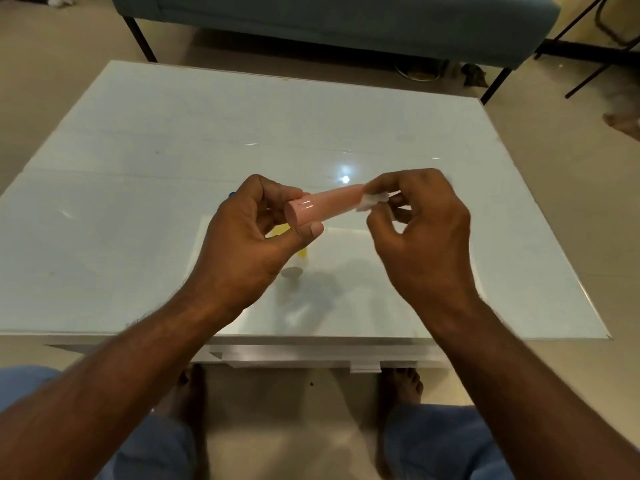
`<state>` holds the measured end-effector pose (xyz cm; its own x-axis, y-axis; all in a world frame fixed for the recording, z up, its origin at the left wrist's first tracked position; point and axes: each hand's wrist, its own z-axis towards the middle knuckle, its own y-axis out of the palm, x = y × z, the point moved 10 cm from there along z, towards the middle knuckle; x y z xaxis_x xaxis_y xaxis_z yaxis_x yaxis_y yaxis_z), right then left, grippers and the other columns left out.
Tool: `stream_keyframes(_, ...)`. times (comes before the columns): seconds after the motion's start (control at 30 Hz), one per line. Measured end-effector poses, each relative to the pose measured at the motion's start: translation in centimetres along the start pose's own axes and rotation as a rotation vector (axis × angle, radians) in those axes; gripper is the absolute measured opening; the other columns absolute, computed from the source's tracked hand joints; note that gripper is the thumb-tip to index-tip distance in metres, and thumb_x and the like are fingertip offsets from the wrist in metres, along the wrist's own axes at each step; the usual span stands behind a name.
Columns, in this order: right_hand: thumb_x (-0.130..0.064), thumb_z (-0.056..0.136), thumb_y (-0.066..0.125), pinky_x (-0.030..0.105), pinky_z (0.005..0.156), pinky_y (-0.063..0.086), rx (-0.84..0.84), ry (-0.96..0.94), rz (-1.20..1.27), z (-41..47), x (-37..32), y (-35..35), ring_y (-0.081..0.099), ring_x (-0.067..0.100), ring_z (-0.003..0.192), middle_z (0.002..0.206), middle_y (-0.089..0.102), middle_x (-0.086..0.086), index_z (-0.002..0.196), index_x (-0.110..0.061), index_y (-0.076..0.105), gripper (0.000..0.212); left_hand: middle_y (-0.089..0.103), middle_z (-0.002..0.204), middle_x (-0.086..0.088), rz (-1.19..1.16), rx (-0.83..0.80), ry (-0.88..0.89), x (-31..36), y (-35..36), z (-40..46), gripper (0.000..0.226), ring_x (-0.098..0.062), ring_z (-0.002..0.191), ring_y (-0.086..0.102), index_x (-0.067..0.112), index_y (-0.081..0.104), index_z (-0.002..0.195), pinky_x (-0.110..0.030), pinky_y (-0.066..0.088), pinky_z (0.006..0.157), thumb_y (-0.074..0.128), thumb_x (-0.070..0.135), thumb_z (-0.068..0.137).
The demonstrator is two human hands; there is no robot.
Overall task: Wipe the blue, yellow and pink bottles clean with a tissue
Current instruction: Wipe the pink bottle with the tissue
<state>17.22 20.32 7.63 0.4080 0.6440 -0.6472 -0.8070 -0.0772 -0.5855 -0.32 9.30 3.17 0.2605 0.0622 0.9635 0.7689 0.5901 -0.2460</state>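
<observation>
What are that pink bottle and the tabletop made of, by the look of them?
The pink bottle, held in the left hand, looks like smooth glossy plastic: bright streaks of light shine near its flat end. The tabletop seems to be glass or polished stone, pale and very shiny, since it mirrors a lamp; which of the two, I cannot tell.

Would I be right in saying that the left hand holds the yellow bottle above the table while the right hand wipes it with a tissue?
Not quite: the head view shows the left hand holding the pink bottle, not the yellow one. The rest stands: the right hand wipes it with a tissue above the table.
</observation>
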Motion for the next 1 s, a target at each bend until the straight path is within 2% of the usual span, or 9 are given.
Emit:
stream_keyframes(0.1,-0.005,0.093,0.070,0.024,0.087,0.060,-0.020,-0.105,0.006,-0.5,-1.3,0.2,0.066,0.011,0.099,0.112,0.069,0.001,0.114,-0.011,0.073,0.023,0.071,0.101,0.014,0.011,0.002,-0.013,-0.1,0.0,0.0,0.039,0.003,0.095,0.069,0.021,0.063,0.107,-0.014,0.056,0.082,0.085,0.029,0.075)
stream_keyframes(0.2,-0.004,0.093,0.071,0.027,0.091,0.054,-0.147,-0.307,-0.035,-2.3,-4.3,2.4,0.065,0.020,0.106,0.115,0.071,0.005,0.115,-0.009,0.075,0.024,0.073,0.103,0.014,0.012,-0.018,-0.011,-0.1,0.1,0.0,0.038,-0.001,0.097,0.070,0.021,0.066,0.108,-0.017,0.057,0.083,0.083,0.032,0.076)
stream_keyframes(0.27,-0.005,0.094,0.072,0.024,0.094,0.051,-0.181,-0.373,-0.055,-3.0,-5.2,3.3,0.065,0.022,0.110,0.119,0.073,0.006,0.120,-0.010,0.075,0.026,0.074,0.106,0.010,-0.006,-0.039,0.003,0.1,0.1,0.0,0.038,-0.005,0.099,0.071,0.018,0.067,0.112,-0.019,0.057,0.084,0.080,0.030,0.078)
stream_keyframes(0.37,-0.011,0.096,0.075,0.028,0.092,0.058,-0.146,-0.266,0.086,-2.3,-4.5,2.7,0.069,0.014,0.106,0.118,0.075,0.000,0.124,-0.011,0.074,0.029,0.076,0.107,0.008,-0.080,-0.038,-0.025,-0.1,-0.1,0.1,0.042,-0.006,0.099,0.072,0.020,0.066,0.118,-0.020,0.057,0.083,0.079,0.029,0.078)
stream_keyframes(0.47,-0.015,0.096,0.077,0.025,0.085,0.061,-0.128,-0.070,0.264,-1.4,-2.8,1.9,0.072,0.011,0.098,0.111,0.077,-0.009,0.120,-0.016,0.077,0.024,0.077,0.109,0.002,-0.264,-0.033,-0.116,-1.1,0.2,0.1,0.043,-0.014,0.104,0.072,0.017,0.066,0.122,-0.032,0.057,0.093,0.076,0.024,0.080)
stream_keyframes(0.57,-0.013,0.095,0.077,0.020,0.083,0.060,-0.154,0.001,0.335,-1.5,-2.4,2.1,0.072,0.008,0.096,0.105,0.074,-0.020,0.115,-0.022,0.078,0.021,0.076,0.114,-0.001,-0.372,-0.062,-0.185,-1.6,1.1,-0.1,0.043,-0.017,0.108,0.071,0.014,0.066,0.126,-0.039,0.055,0.098,0.068,0.026,0.085)
stream_keyframes(0.63,-0.013,0.095,0.077,0.017,0.082,0.058,-0.158,0.032,0.369,-1.7,-2.2,2.3,0.071,0.007,0.094,0.102,0.073,-0.022,0.113,-0.021,0.078,0.019,0.073,0.120,0.000,-0.351,-0.099,-0.183,-1.7,1.6,-0.1,0.041,-0.018,0.112,0.070,0.015,0.063,0.130,-0.042,0.054,0.099,0.063,0.026,0.091)
stream_keyframes(0.8,-0.021,0.098,0.075,0.021,0.083,0.061,-0.144,0.133,0.411,-1.8,-1.3,2.5,0.073,0.010,0.095,0.101,0.077,-0.015,0.112,-0.022,0.078,0.014,0.069,0.127,0.003,-0.273,-0.190,-0.163,-1.8,2.9,-0.4,0.038,-0.015,0.118,0.066,0.019,0.058,0.137,-0.041,0.053,0.101,0.053,0.024,0.100)
stream_keyframes(1.0,-0.030,0.097,0.076,0.012,0.075,0.057,-0.212,0.227,0.388,-2.2,-0.4,3.6,0.073,0.005,0.091,0.096,0.077,-0.014,0.109,-0.022,0.078,0.015,0.070,0.125,0.005,-0.220,-0.178,-0.176,-2.5,2.9,-0.8,0.046,-0.017,0.119,0.065,0.026,0.060,0.135,-0.045,0.052,0.101,0.062,0.038,0.091)
